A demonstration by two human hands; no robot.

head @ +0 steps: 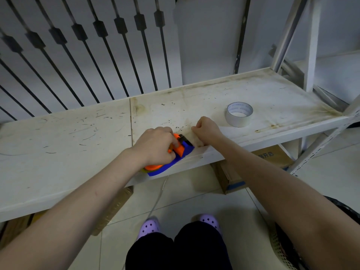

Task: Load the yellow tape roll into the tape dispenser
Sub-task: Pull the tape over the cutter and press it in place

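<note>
At the front edge of the shelf (78, 133), the left hand (155, 146) clamped its fingers on the tape dispenser (181, 151), long axis running toward the right hand (206, 129), fisted just beyond its nose. Yellow tape roll: barely visible beneath the left hand.

I see a dim, grey picture with soft, even light and no strong glare. The shadows are faint, with a darker patch under the shelf (78, 145). The wide lens bends the black bars (81, 55) near the edges. The purple shoes (150, 226) at the bottom look a bit blurry.
</note>
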